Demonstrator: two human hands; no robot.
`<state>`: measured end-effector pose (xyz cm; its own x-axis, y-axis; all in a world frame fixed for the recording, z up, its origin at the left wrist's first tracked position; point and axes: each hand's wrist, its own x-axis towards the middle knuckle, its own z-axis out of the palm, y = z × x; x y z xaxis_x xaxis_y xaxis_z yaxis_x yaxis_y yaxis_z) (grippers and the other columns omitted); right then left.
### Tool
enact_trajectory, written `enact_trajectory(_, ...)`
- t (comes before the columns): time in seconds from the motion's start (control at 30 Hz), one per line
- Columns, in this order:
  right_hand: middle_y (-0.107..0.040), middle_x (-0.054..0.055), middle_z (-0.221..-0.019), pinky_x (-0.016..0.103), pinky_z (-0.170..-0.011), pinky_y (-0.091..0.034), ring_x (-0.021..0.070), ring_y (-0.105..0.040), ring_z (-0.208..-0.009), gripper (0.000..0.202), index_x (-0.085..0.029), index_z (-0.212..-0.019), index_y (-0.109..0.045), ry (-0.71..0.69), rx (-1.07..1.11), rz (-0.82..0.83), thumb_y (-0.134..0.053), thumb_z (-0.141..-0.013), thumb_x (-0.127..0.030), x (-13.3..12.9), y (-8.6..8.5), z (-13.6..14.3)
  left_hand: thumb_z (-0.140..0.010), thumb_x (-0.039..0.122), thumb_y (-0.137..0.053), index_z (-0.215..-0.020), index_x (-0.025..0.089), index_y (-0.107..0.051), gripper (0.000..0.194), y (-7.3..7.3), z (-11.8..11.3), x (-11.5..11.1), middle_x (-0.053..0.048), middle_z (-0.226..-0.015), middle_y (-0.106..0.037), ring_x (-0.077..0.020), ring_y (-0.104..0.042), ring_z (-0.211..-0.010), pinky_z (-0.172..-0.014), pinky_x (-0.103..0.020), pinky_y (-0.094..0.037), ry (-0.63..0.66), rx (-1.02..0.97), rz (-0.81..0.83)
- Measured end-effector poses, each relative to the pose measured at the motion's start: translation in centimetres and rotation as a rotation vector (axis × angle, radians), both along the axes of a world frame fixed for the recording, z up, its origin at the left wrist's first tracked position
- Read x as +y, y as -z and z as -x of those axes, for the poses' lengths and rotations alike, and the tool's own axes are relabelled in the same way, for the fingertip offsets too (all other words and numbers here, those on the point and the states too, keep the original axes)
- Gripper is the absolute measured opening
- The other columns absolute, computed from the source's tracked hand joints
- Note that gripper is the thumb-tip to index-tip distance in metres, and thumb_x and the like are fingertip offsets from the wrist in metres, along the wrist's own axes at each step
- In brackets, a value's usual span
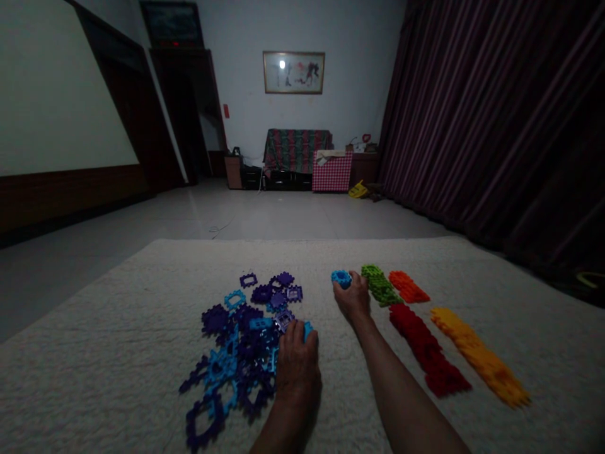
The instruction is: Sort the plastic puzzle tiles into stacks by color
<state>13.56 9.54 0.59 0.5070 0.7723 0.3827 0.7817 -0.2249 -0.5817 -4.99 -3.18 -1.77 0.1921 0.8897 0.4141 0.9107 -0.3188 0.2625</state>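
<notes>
Pile: purple and blue pieces left of the left fingers, pointing every way.
Left hand: fingers curled nearly closed round a blue piece; its long axis is hidden.
Right hand: fingers part-closed on light-blue pieces at the tips, axis unclear.
Rows: green row, red row, orange row, yellow row, right of the right fingers, slanting far-left to near-right.
Surface: pale cover under both hands.
Room: grey floor beyond the fingers, dark curtain rightward.

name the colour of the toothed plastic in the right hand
The toothed plastic is bright blue, head view.
</notes>
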Motion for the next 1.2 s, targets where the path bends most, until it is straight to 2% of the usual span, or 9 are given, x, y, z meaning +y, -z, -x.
enact_trajectory(0.1,-0.059,0.018,-0.131,0.033,-0.097,-0.043,0.0282,-0.057,-0.120,0.067,-0.010,-0.140,-0.049,0.001,-0.053,0.067,-0.067,-0.085,-0.043,0.1,-0.2,0.1,-0.088,0.007,-0.054,-0.115,0.026,-0.070,0.037,-0.1,0.0,0.0,-0.010,-0.133,-0.059,-0.0290,-0.048,-0.130,-0.104,-0.045,-0.045,0.011,0.007,0.002)
enact_trajectory(0.3,-0.058,0.018,-0.135,0.039,-0.099,-0.042,0.0308,-0.054,-0.126,0.076,-0.013,-0.146,-0.042,0.037,-0.074,0.195,-0.067,-0.084,-0.048,0.3,-0.9,0.6,-0.086,0.005,-0.054,-0.110,0.026,-0.070,0.036,-0.2,-0.2,0.0,-0.008,-0.131,-0.060,-0.0277,-0.048,-0.130,-0.103,-0.043,-0.045,-0.003,-0.010,-0.017)
enact_trajectory(0.97,-0.060,0.017,-0.130,0.039,-0.097,-0.043,0.0304,-0.055,-0.121,0.059,-0.014,-0.140,-0.049,0.049,-0.114,0.206,-0.062,-0.088,-0.039,0.5,-0.7,0.6,-0.091,0.011,-0.053,-0.115,0.025,-0.070,0.032,-0.4,0.1,0.1,-0.010,-0.133,-0.060,-0.0297,-0.048,-0.131,-0.104,-0.045,-0.045,0.015,0.002,0.041)
enact_trajectory(1.07,-0.058,0.017,-0.131,0.041,-0.098,-0.043,0.0318,-0.054,-0.121,0.065,-0.014,-0.141,-0.047,0.044,-0.102,0.177,-0.063,-0.084,-0.040,0.6,-0.2,0.5,-0.091,0.010,-0.054,-0.114,0.025,-0.069,0.032,-0.4,0.0,0.0,-0.009,-0.132,-0.060,-0.0283,-0.048,-0.130,-0.104,-0.044,-0.045,0.014,0.000,0.010)
enact_trajectory(1.2,-0.050,0.019,-0.138,0.044,-0.104,-0.042,0.0345,-0.049,-0.127,0.079,-0.013,-0.143,-0.043,0.009,-0.082,-0.004,-0.069,-0.075,-0.043,0.4,0.5,0.3,-0.090,0.007,-0.054,-0.111,0.025,-0.068,0.031,0.0,-0.3,0.0,-0.008,-0.131,-0.060,-0.0276,-0.048,-0.131,-0.104,-0.044,-0.046,-0.006,-0.022,-0.038)
